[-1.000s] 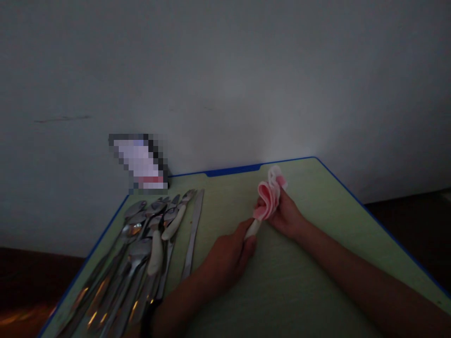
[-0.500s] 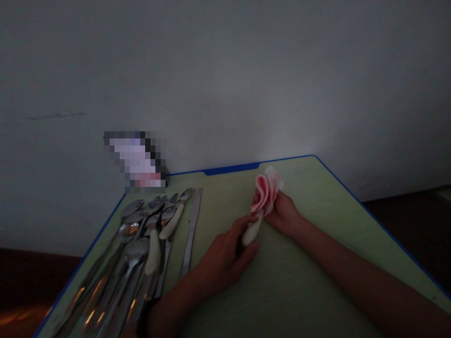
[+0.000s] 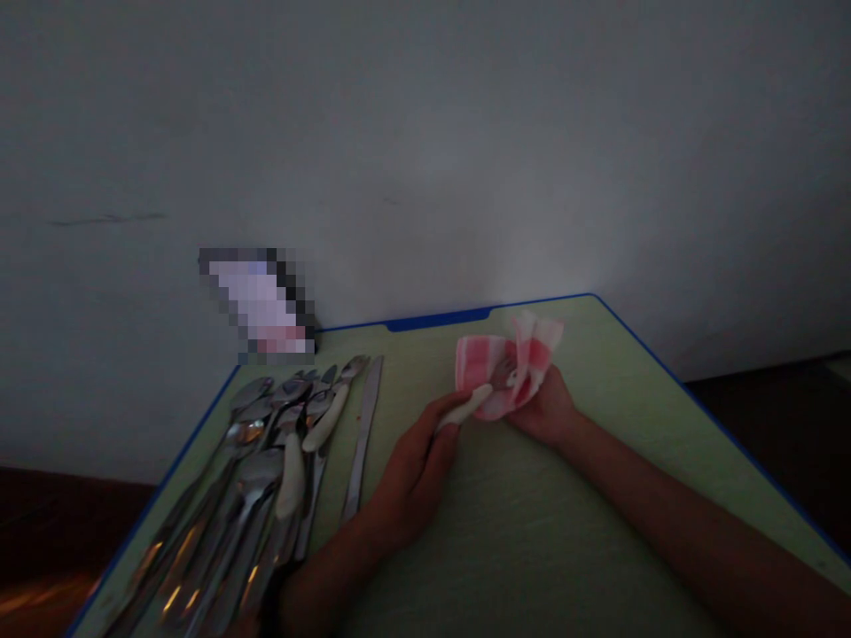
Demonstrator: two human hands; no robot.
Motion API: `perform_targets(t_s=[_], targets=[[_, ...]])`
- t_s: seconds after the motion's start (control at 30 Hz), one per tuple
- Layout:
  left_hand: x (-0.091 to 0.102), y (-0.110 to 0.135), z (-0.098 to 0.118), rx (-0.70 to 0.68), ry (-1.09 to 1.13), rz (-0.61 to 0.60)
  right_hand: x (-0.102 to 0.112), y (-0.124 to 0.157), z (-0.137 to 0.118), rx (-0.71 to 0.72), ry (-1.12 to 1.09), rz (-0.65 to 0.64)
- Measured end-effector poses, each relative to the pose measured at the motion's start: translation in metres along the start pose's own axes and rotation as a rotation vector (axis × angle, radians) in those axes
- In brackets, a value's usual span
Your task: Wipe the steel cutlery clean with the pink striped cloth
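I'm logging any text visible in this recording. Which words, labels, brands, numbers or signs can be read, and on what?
Nothing can be read here.
Pixelated device: any text on it is unreadable.
Cutlery pile: too dark and small to tell.
White-handled utensil: no lettering visible.
Pink-and-white cloth: no lettering visible.

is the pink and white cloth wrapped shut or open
Partly open, not flat: the cloth sits bunched in the right hand, its edges raised, and the white-handled utensil shows its head between folds.
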State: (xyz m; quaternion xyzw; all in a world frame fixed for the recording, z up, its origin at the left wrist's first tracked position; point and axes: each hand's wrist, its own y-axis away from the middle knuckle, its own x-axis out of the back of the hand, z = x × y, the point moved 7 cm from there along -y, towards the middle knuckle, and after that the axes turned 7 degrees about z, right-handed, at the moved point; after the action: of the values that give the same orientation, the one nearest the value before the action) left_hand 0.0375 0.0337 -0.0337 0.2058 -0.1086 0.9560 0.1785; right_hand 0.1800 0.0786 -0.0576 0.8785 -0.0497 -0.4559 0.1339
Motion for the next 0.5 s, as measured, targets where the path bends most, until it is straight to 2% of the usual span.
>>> perform_targets(t_s=[0.1,0.27,0.37,0.5], targets=[[0.001,0.001,0.003,-0.024,-0.032,0.005,0.002,-0.001,0.001,-0.008,0.0,0.011],[0.0,-0.002,0.013,-0.15,-0.099,0.001,0.004,-0.005,-0.001,0.023,-0.074,0.028],[-0.001,-0.004,0.012,-0.17,-0.141,0.009,0.002,-0.005,-0.001,0.052,-0.046,-0.013],[0.006,-0.003,0.011,-0.164,-0.18,0.096,0.0,-0.004,0.0,0.076,0.039,-0.043]])
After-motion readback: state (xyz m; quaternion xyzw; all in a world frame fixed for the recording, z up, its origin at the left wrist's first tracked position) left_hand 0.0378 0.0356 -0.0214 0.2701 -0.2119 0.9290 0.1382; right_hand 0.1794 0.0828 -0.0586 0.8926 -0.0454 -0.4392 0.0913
